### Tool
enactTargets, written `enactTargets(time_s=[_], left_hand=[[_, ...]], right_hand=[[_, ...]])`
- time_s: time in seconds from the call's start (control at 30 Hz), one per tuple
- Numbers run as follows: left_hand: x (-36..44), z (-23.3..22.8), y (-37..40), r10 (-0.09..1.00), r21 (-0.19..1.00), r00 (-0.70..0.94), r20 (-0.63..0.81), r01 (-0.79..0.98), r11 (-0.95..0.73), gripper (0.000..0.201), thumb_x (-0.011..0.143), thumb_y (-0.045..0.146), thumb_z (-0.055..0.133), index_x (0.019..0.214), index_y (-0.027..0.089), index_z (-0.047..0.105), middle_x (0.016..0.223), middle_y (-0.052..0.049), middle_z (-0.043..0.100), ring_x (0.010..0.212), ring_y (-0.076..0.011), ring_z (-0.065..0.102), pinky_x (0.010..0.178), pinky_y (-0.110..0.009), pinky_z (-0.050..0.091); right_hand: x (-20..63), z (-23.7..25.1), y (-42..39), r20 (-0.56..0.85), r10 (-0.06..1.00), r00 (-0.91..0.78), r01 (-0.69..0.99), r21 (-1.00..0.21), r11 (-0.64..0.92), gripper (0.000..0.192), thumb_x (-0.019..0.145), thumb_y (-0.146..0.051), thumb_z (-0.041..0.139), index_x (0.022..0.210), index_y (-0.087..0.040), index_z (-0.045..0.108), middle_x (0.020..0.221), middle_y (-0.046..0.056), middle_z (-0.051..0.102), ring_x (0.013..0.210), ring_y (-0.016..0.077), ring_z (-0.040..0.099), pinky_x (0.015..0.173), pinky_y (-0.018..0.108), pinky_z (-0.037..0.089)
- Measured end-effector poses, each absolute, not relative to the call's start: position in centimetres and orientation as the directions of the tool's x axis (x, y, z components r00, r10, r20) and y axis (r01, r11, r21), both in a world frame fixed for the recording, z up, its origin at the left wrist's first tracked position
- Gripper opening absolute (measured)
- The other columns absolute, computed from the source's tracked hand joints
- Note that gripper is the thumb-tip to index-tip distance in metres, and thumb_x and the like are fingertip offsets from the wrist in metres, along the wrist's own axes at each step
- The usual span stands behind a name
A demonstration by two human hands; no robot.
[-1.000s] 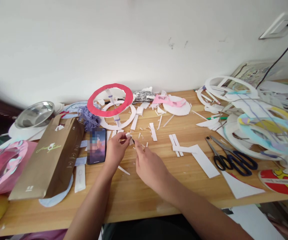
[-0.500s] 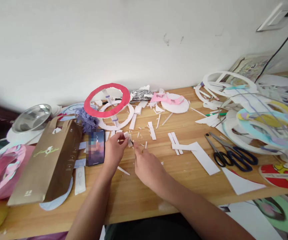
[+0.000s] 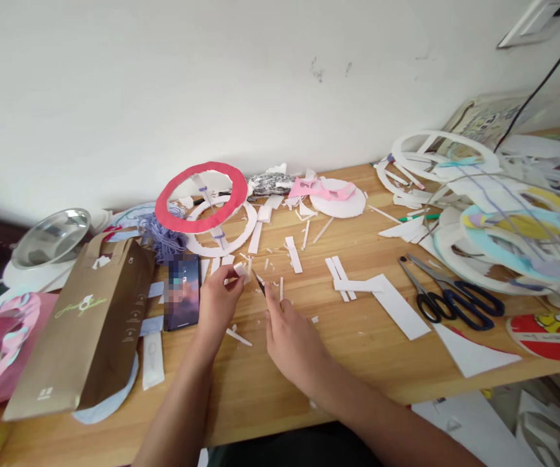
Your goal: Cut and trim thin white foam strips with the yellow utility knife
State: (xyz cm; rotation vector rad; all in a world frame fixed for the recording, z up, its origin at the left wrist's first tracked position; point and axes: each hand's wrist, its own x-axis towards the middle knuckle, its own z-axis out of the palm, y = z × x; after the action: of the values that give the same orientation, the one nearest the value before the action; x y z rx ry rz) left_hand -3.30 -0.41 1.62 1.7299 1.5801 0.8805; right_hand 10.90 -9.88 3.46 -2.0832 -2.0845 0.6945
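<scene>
- Both hands work close together but apart: the left hand (image 3: 218, 299) pinches a small white foam piece (image 3: 242, 272) between thumb and fingers, and the right hand (image 3: 293, 334) is closed around a slim dark tool (image 3: 261, 285), probably a craft knife, its index finger laid along it.
- That foam piece sits at the left fingertips, near the middle of the surface (image 3: 255, 395); whether it rests on the wood or is held above it, I cannot tell.
- Main risk, as I judge it: the tool's tip points toward the piece and the pinching fingers just behind it — a slip or too hard a push could nick them.
- So small a piece leaves little to grip; sideways force might twist it loose or crush its edge.
- If the tip overshoots downward, it could score the wood.
- Loose white strips (image 3: 294, 254) and crumbs lie around the work, so a dropped piece could easily be lost among them.
- A smartphone (image 3: 185, 298) lies just beside the left hand; a careless jerk could knock it.
- Beyond it, the red ring (image 3: 183, 223) stands raised over a white ring (image 3: 193, 248) on thin struts — a bump from a reaching arm might topple it.
</scene>
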Motion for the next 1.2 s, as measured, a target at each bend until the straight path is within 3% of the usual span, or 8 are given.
enactTargets(time_s=[0.17,0.57,1.03,1.2], left_hand=[[-3.2,1.5,-0.3,0.998,0.797,0.046,0.046,0.601,-0.064,0.012,0.078,0.026,0.063,0.088,0.019,0.066,0.086,-0.002,0.073,0.080,-0.0167,0.069,0.074,-0.025,0.056],[-3.4,0.7,0.1,0.996,0.698,0.091,0.011,0.712,-0.073,0.012,0.077,0.029,0.063,0.078,0.019,0.068,0.076,-0.002,0.074,0.072,-0.0181,0.067,0.066,-0.025,0.050],[-3.5,0.7,0.2,0.993,0.713,0.118,-0.004,0.696,-0.080,0.016,0.078,0.032,0.063,0.083,0.019,0.071,0.078,-0.002,0.075,0.074,-0.0183,0.069,0.064,-0.024,0.048],[-3.6,0.3,0.3,0.997,0.683,0.075,0.014,0.727,-0.065,0.018,0.076,0.037,0.066,0.075,0.019,0.070,0.075,-0.002,0.075,0.070,-0.0181,0.068,0.061,-0.025,0.047]], right_hand=[[10.4,4.2,-9.9,-0.158,0.986,-0.052,0.906,-0.423,-0.020,0.064,0.097,-0.021,0.035,0.156,-0.021,0.011,0.101,0.011,0.063,0.074,0.0226,0.066,0.064,0.033,0.051],[10.2,3.4,-8.6,-0.210,0.974,-0.084,0.914,-0.407,-0.009,0.066,0.092,-0.017,0.038,0.155,-0.017,0.020,0.104,0.014,0.065,0.081,0.0273,0.068,0.067,0.038,0.053],[11.3,3.7,-8.1,-0.243,0.959,-0.143,0.919,-0.393,0.037,0.065,0.092,-0.018,0.039,0.155,-0.018,0.022,0.103,0.015,0.066,0.081,0.0279,0.069,0.066,0.038,0.054],[11.5,3.0,-8.6,-0.285,0.948,-0.140,0.921,-0.389,0.019,0.067,0.090,-0.018,0.043,0.154,-0.017,0.024,0.103,0.017,0.067,0.085,0.0292,0.069,0.069,0.038,0.053]])
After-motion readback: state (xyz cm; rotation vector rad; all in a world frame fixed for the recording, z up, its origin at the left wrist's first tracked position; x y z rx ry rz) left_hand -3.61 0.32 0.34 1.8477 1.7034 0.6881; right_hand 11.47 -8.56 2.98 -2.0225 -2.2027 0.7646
